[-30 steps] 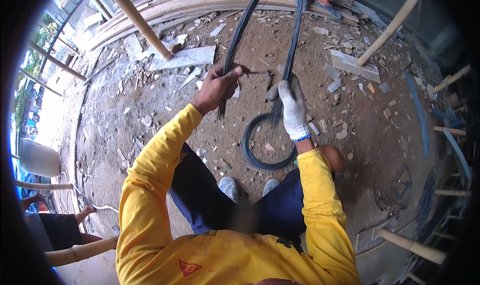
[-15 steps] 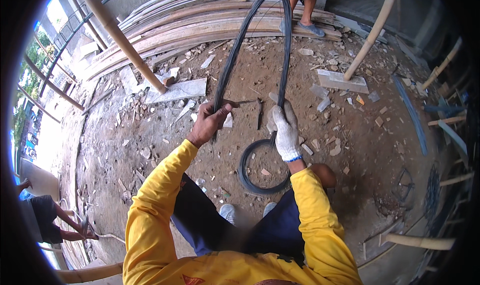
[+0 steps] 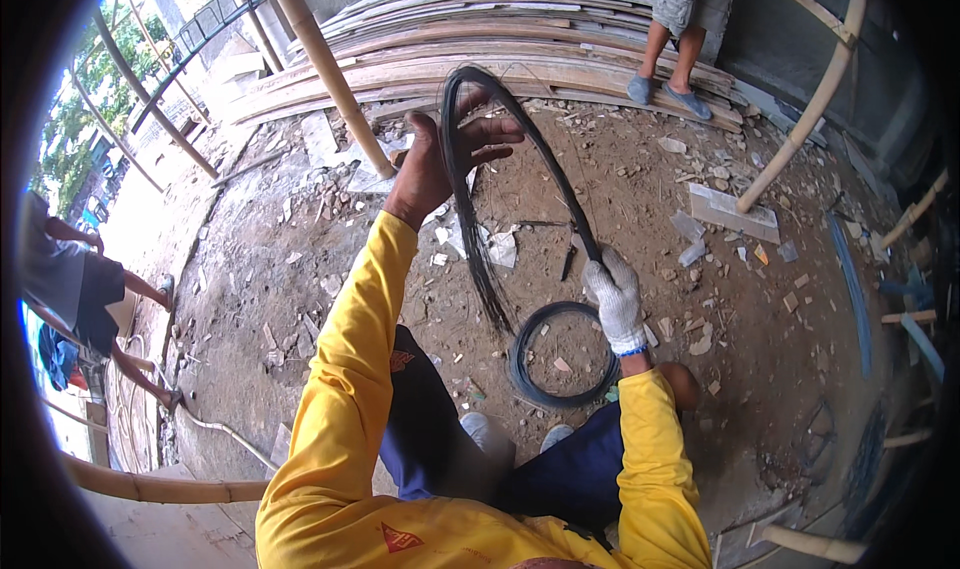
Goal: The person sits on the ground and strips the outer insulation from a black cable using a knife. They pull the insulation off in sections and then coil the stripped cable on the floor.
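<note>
A bundle of thin dark wires (image 3: 561, 185), bent into a narrow hairpin loop, stands up in front of me. My right hand (image 3: 612, 297), in a white knitted glove, is closed round the bundle's right leg. The left leg hangs down, its loose ends fanned out. My bare left hand (image 3: 440, 159) is at the bend, fingers stretched apart, with the wires passing across it. On the ground below lies a round coil of dark wire (image 3: 519, 357), next to my gloved hand. Beyond it rests a dark hand tool (image 3: 568, 262) that looks like pliers, partly beside the bundle.
Long wooden planks (image 3: 400, 74) are stacked at the back, where a person (image 3: 685, 54) stands on them. Bamboo poles (image 3: 325, 69) rise on the left and right (image 3: 805, 114). Another person (image 3: 95, 279) is at far left. Rubble and tile pieces (image 3: 735, 214) litter the dirt.
My left hand has let go of the bundle's left leg and moved up to the bend, fingers spread. The loop has dropped lower and tilted, and its left leg hangs free. The view has shifted.
</note>
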The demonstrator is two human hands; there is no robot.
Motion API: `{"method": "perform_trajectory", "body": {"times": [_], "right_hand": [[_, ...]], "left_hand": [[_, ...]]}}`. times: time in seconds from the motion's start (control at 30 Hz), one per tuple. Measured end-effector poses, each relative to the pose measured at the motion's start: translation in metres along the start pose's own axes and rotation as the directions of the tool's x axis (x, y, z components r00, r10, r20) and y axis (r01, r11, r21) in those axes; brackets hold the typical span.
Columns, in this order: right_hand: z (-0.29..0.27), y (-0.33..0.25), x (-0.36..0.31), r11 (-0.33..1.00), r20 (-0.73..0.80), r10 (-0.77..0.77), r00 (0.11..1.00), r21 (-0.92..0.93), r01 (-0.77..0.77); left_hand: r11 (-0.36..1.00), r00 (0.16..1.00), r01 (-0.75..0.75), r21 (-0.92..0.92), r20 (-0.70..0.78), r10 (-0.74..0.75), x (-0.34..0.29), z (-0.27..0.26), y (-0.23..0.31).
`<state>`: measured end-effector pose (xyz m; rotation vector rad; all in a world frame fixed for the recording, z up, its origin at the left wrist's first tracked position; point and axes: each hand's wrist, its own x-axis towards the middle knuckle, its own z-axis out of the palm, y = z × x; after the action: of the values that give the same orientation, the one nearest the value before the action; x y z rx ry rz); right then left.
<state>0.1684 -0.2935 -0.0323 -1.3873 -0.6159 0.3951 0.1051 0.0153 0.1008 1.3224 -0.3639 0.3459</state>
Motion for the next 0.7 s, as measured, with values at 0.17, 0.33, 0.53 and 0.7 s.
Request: {"method": "perform_trajectory", "body": {"times": [0.17,0.33,0.53,0.7], "right_hand": [[0.003,0.001,-0.001,1.0,0.056,0.006,0.998,-0.005,-0.006],[0.0,0.0,-0.001,1.0,0.092,0.025,0.995,-0.019,-0.023],[-0.001,0.01,0.003,0.994,0.127,0.083,0.988,0.065,-0.092],[0.002,0.015,0.005,0.993,0.142,0.102,0.985,0.038,-0.109]], "left_hand": [[0.999,0.999,-0.034,0.03,-0.02,0.035,-0.001,0.001,0.026],[0.993,0.992,-0.06,-0.1,-0.115,0.049,-0.008,0.005,0.033],[0.999,0.985,-0.04,-0.012,-0.167,0.037,-0.01,0.011,0.045],[0.997,0.956,-0.048,0.061,-0.286,0.064,-0.015,0.019,0.053]]}}
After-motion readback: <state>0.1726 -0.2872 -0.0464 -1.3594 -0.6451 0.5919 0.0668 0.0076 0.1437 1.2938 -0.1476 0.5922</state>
